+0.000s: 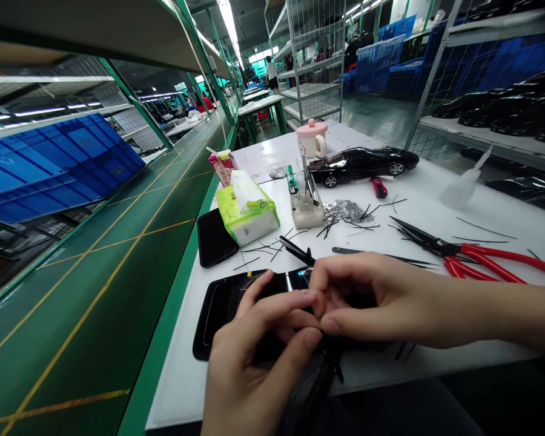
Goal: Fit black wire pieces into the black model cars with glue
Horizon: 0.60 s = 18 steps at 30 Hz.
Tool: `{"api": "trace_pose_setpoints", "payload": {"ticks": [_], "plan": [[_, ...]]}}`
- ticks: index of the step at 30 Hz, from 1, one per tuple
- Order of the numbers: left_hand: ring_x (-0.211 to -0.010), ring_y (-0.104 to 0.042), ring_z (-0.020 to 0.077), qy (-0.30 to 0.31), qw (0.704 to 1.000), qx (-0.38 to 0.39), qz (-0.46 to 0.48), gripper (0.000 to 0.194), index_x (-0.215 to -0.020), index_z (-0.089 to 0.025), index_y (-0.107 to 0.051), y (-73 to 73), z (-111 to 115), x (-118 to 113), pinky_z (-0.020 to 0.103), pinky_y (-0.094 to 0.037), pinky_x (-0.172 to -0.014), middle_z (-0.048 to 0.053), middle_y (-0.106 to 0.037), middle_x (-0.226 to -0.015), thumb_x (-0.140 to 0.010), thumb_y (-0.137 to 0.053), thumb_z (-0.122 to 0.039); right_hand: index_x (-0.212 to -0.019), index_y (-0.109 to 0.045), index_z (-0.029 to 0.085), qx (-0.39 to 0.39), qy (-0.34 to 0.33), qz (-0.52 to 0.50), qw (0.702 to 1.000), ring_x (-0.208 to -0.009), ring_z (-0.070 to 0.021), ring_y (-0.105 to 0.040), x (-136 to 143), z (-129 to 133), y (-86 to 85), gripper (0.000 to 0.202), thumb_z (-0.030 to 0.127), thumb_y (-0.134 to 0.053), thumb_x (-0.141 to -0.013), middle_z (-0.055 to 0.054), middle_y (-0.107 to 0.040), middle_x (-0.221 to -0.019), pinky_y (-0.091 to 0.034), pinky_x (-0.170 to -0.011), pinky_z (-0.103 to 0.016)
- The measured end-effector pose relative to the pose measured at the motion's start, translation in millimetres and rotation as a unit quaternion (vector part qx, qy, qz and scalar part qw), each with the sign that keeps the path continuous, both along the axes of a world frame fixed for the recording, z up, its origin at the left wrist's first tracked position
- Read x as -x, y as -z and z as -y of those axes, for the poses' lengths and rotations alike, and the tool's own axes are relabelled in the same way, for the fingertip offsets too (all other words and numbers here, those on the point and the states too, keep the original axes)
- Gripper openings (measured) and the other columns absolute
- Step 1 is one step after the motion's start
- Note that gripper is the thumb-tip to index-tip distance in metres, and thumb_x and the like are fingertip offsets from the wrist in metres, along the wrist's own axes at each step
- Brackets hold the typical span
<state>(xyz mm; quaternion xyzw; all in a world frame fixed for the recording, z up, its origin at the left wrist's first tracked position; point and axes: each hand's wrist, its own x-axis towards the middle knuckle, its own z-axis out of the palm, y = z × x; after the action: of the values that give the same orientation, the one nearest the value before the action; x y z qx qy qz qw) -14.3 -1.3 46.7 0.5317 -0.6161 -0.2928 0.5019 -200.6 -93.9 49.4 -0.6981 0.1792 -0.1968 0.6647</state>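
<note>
A: Where was the work placed?
B: The near car (218, 312) was set by the left edge of the tabletop (181, 387), close to the near left corner. It was largely covered by both hands.

A: State of the grip?
B: Left hand (240, 357): thumb and forefinger brought almost together. Right hand (376, 290): thumb and curled fingers drawn in close, tips met by those of the left. Whether anything was pinched there could not be told; the meeting point was hidden.

A: How far along was it judged to be?
B: Partway, by inference. The near car was being worked on by hand, and no finish could be confirmed, its middle being screened by fingers. Wheels (396, 169) were seen on the far car (367, 162), parked toward the far edge beside the mug (309, 142); it was taken as further along.

A: And what was left?
B: Not countable. Black strips (329, 227) and silver bits (347, 211) were scattered mid-tabletop; supplies or offcuts were presumed. Pliers (472, 249) were noted just beyond the right wrist, unheld.
</note>
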Motion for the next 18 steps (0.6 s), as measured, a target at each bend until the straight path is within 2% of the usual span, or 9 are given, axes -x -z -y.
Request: {"api": "trace_pose_setpoints", "payload": {"ticks": [5, 9, 18], "plan": [[-0.065, -0.072, 0.0099, -0.023, 0.999, 0.000, -0.035, 0.040, -0.104, -0.042, -0.076, -2.2, -1.0, 3.2, 0.041, -0.037, -0.123, -0.015, -0.078, -0.076, -0.083, -0.075, -0.008, -0.089, -0.057, 0.018, 0.026, 0.004, 0.017, 1.000, -0.064, -0.0077, -0.047, 1.0, -2.2, -2.8, 0.008, 0.020, -0.064, -0.093, 0.004, -0.053, -0.071, -0.037, -0.055, -0.017], [-0.064, -0.072, 0.0106, -0.031, 0.999, 0.009, -0.030, 0.037, -0.103, -0.041, -0.077, -1.7, -0.5, 4.6, 0.043, -0.039, -0.122, -0.014, -0.078, -0.077, -0.083, -0.075, -0.009, -0.090, -0.059, 0.018, 0.022, -0.003, 0.008, 1.000, -0.063, -0.0084, -0.049, 1.1, -3.3, -2.9, 0.013, 0.025, -0.070, -0.090, 0.004, -0.056, -0.071, -0.038, -0.055, -0.019], [-0.063, -0.073, 0.0127, -0.026, 1.000, 0.001, -0.017, 0.035, -0.102, -0.038, -0.078, -2.8, 0.6, 3.2, 0.045, -0.042, -0.120, -0.011, -0.078, -0.075, -0.080, -0.078, -0.010, -0.082, -0.057, 0.019, 0.024, -0.009, 0.004, 1.000, -0.060, -0.0078, -0.044, 0.1, -3.8, -2.5, 0.008, 0.015, -0.063, -0.086, 0.006, -0.051, -0.066, -0.034, -0.054, -0.020]]}}
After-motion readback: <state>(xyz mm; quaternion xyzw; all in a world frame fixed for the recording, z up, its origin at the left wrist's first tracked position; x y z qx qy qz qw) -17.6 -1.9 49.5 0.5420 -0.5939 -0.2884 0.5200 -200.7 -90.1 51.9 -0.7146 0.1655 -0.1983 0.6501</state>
